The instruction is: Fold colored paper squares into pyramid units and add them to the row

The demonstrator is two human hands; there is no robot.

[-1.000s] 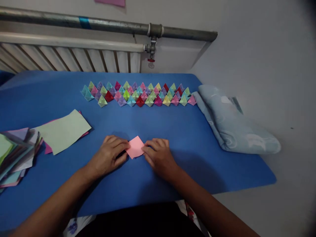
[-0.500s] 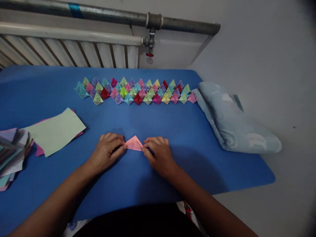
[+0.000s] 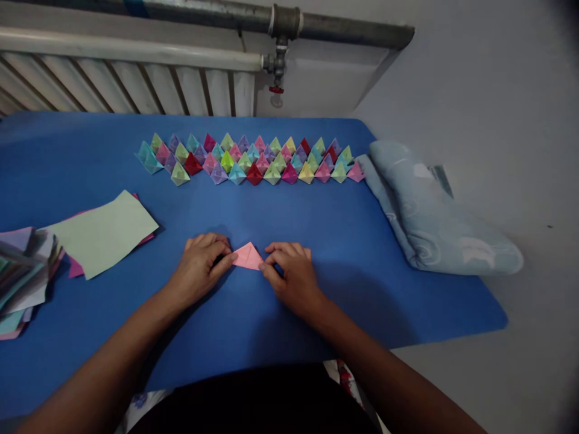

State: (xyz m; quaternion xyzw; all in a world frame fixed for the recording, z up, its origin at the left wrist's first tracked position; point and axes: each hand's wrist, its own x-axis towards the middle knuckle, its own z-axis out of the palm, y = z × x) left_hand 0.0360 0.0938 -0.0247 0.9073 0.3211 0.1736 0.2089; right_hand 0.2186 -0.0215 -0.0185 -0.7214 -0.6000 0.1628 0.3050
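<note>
A small pink folded paper boat lies close to the blue table surface, its peak pointing away from me. My left hand pinches its left corner between thumb and fingers. At the opposite corner, my right hand grips the paper the same way, thumb in front and fingers curled. Beyond both hands, several finished folded paper boats in many colours stand in close rows.
On the left, loose pale green sheets lie over magenta paper, beside a thick stack of coloured paper. A folded light blue blanket sits at the table's right edge. Behind the blue table is a radiator.
The view has tilted slightly, so everything sits a little higher in the picture. Both hands keep hold of the pink paper's corners, with only slight finger movement.
</note>
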